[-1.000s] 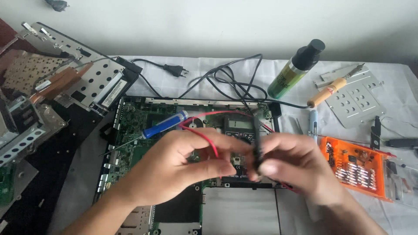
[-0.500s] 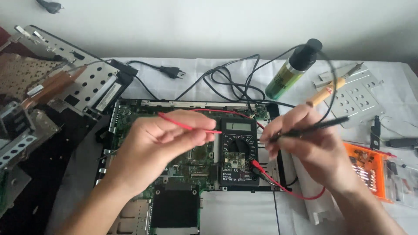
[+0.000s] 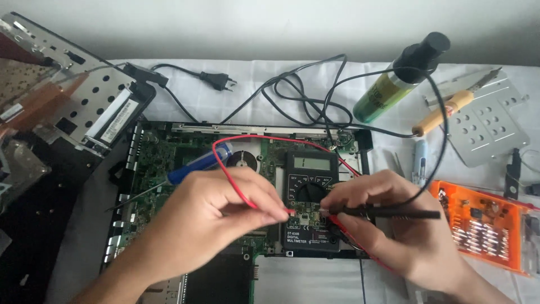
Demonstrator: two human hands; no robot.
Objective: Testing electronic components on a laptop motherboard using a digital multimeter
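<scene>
My left hand (image 3: 216,211) pinches a red test probe (image 3: 236,186) whose red wire loops up over the green circuit board (image 3: 163,155) of an opened laptop. My right hand (image 3: 394,225) grips a black test probe (image 3: 394,213), lying flat and pointing left. Both probe tips meet at a small component (image 3: 308,214) just below the dial of a black multimeter (image 3: 312,197), which rests on the board. A blue-handled screwdriver (image 3: 197,164) lies on the board behind my left hand.
A green spray can (image 3: 396,81) with a black cap lies at the back right beside a wooden-handled tool (image 3: 444,111) and a perforated metal plate (image 3: 489,121). An orange bit case (image 3: 486,225) sits right. Black cables (image 3: 304,93) coil behind; a removed laptop cover (image 3: 67,101) lies left.
Both hands came back together over the multimeter. The black probe swung from pointing up-right to lying flat with its tip at the small component, meeting the red probe tip.
</scene>
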